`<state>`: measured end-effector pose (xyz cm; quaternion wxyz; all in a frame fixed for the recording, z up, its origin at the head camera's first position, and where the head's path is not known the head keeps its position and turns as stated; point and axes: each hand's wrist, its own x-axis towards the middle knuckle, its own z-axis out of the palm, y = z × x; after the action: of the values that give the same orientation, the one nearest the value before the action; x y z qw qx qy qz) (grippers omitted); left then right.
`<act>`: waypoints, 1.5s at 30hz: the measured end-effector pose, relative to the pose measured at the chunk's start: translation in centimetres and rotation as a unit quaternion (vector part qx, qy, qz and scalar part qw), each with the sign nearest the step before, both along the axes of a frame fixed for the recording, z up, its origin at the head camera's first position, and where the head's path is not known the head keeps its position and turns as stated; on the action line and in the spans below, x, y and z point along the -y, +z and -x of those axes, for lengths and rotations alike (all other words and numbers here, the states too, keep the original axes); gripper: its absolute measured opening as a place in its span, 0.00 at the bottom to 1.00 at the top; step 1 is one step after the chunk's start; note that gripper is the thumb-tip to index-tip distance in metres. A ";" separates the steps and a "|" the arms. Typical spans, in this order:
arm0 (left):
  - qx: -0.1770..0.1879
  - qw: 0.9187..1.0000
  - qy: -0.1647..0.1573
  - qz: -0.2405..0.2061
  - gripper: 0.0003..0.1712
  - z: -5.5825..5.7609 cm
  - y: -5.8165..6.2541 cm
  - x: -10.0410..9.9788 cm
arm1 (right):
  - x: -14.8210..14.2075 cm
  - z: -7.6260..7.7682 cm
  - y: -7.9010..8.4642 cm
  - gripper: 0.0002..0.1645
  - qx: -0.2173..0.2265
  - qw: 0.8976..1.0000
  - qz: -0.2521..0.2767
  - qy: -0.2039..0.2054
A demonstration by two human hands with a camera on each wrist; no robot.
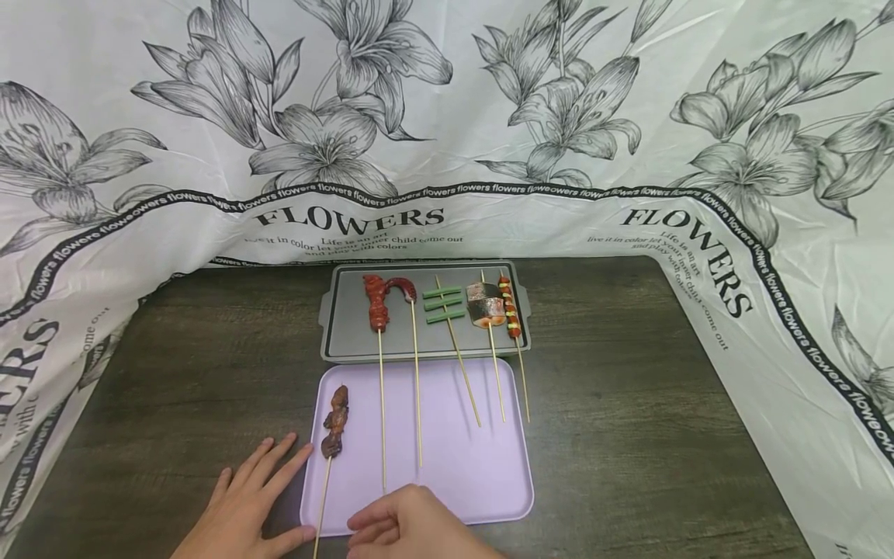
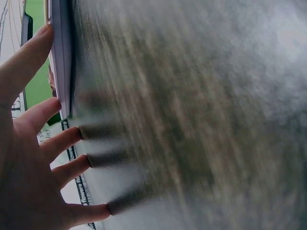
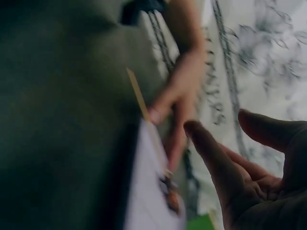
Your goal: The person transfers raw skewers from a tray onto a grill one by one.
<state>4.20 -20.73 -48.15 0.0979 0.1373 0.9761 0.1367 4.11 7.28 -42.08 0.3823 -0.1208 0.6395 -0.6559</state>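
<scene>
A skewer of brown meat point(image 1: 335, 421) lies along the left side of the lilac tray point(image 1: 461, 497), its stick passing over the near edge. My left hand point(image 1: 244, 501) is spread beside that tray; in the left wrist view its thumb and forefinger touch the rim and the other fingertips rest on the table. Above the near edge of the tray is my right hand point(image 1: 412, 528), fingers loosely bent. The right wrist view shows its thumb and forefinger apart, holding nothing.
Behind stands a grey baking tray point(image 1: 342, 334) bearing skewers: red meat point(image 1: 377, 303), a curled red piece point(image 1: 403, 288), green sticks point(image 1: 443, 304), fish chunks point(image 1: 485, 303) and red-yellow pieces point(image 1: 510, 307). Their sticks reach over the lilac tray. A flowered cloth point(image 1: 517, 225) borders the dark table point(image 1: 628, 435).
</scene>
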 end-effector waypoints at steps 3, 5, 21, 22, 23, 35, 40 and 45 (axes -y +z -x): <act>-0.005 1.000 -0.002 0.000 0.56 0.0 -0.1 0.0 | 0.7 -0.8 -2.0 0.17 0.026 1.000 0.017 0.000; -0.006 1.000 -0.002 0.000 0.56 0.0 -0.1 0.0 | 1.1 -1.3 -3.2 0.19 0.035 0.999 0.029 -0.017; -0.005 1.000 -0.003 0.004 0.57 0.0 -0.2 0.0 | 4.6 -2.2 -7.2 0.22 0.112 0.942 0.113 -0.294; -0.006 1.000 -0.004 0.003 0.57 -0.1 -0.2 0.0 | 4.8 -2.2 -7.2 0.21 0.115 0.940 0.113 -0.300; -0.007 1.000 -0.004 0.002 0.57 -0.1 -0.2 0.0 | 5.1 -2.1 -7.2 0.22 0.115 0.939 0.112 -0.304; -0.010 1.000 -0.001 -0.005 0.57 -0.3 -0.4 0.2 | 7.2 -1.2 -6.7 0.20 0.085 0.954 0.074 -0.278; -0.007 1.000 0.000 -0.001 0.57 -0.3 -0.5 0.3 | 7.2 -0.5 -6.6 0.19 0.073 0.964 0.053 -0.250; -0.022 1.000 -0.008 -0.013 0.56 -0.4 -0.6 0.2 | 7.3 0.0 -6.3 0.16 0.062 0.967 0.022 -0.246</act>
<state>4.60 -20.96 -48.79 0.0761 0.1494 0.9751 0.1453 4.08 0.01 -48.37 0.2450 0.0728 0.6101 -0.7499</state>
